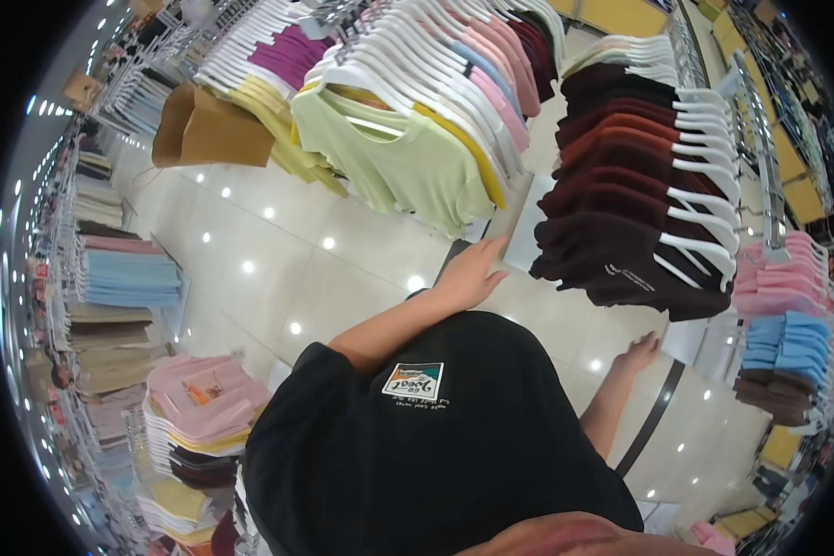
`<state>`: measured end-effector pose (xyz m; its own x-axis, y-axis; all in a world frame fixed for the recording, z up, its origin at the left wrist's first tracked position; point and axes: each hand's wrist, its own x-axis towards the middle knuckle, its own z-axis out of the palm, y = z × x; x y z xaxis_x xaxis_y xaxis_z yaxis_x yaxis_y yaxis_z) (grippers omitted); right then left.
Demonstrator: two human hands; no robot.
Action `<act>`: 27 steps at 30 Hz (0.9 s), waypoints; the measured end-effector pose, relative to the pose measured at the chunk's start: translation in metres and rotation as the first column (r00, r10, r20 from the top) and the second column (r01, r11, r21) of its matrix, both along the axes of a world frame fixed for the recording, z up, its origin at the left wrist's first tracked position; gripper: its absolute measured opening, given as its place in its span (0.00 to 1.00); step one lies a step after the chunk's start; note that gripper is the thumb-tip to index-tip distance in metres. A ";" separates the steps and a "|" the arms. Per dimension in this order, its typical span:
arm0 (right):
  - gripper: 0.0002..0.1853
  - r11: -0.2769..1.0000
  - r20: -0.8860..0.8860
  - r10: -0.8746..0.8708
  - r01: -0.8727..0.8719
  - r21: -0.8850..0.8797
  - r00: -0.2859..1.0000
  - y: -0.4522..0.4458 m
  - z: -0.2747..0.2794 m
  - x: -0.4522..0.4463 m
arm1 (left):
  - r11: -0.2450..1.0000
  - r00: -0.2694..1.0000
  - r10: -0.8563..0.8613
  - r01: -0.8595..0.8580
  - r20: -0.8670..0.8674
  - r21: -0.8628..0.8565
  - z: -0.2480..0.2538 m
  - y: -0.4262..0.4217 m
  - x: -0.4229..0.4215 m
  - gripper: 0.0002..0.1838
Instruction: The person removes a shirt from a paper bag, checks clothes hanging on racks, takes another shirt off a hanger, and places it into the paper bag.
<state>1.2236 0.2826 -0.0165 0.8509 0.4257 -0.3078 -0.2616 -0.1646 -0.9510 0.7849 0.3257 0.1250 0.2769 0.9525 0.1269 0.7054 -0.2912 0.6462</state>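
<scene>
My left hand (473, 273) is held out in front of my body, its thumb apart from the fingers and nothing seen in it. It is just below the hem of a light green top (389, 153) on a white hanger, at the front of a packed rail. To the right, my right hand (638, 354) hangs lower over the floor, small in view, fingers apart and no object visible in it. Above it and to its left is a dark brown top (621, 264), the nearest in a row of dark and rust-red tops.
A brown paper bag (211, 128) is beside the green top's rail. Folded-looking pink tops (199, 394) and light blue garments (132, 278) hang along the left. More pink (778, 278) and blue clothes (788, 341) are on the right. Shiny tiled floor (250, 250) lies between the racks.
</scene>
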 end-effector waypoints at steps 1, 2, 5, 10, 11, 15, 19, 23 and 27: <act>0.33 0.998 -0.060 0.053 -0.054 -0.009 0.997 -0.005 -0.018 -0.009 | 0.998 0.999 0.041 -0.041 -0.001 -0.047 -0.016 -0.007 -0.016 0.34; 0.32 0.994 -0.121 0.107 -0.109 -0.017 0.987 -0.008 -0.036 -0.024 | 0.992 0.997 0.083 -0.083 -0.003 -0.094 -0.028 -0.012 -0.029 0.32; 0.33 0.928 -0.152 0.367 -0.373 -0.015 0.918 -0.014 -0.068 -0.081 | 0.957 0.979 0.204 -0.198 0.006 -0.211 -0.037 -0.024 -0.061 0.30; 0.22 0.695 -0.217 0.694 -0.717 -0.047 0.687 0.018 -0.053 -0.210 | 0.959 0.967 0.240 -0.222 0.087 -0.178 -0.032 -0.020 -0.103 0.28; 0.21 0.638 -0.230 0.742 -0.768 -0.042 0.629 0.025 -0.044 -0.240 | 0.964 0.971 0.224 -0.208 0.087 -0.163 -0.030 -0.019 -0.116 0.28; 0.20 0.294 -0.139 0.944 -0.954 -0.053 0.299 0.052 -0.012 -0.342 | 0.940 0.942 0.315 -0.293 0.113 -0.174 -0.028 -0.012 -0.175 0.28; 0.18 0.109 -0.009 0.994 -0.991 -0.078 0.111 0.066 0.004 -0.409 | 0.933 0.917 0.353 -0.330 0.186 -0.141 -0.059 -0.016 -0.244 0.29; 0.17 -0.006 -0.007 1.000 -0.999 -0.052 -0.006 0.067 0.001 -0.441 | 0.880 0.877 0.452 -0.408 0.165 -0.245 -0.091 -0.019 -0.314 0.29; 0.18 0.002 -0.007 1.000 -0.991 -0.132 0.003 0.059 -0.005 -0.467 | 0.828 0.806 0.553 -0.504 0.210 -0.244 -0.093 -0.015 -0.382 0.28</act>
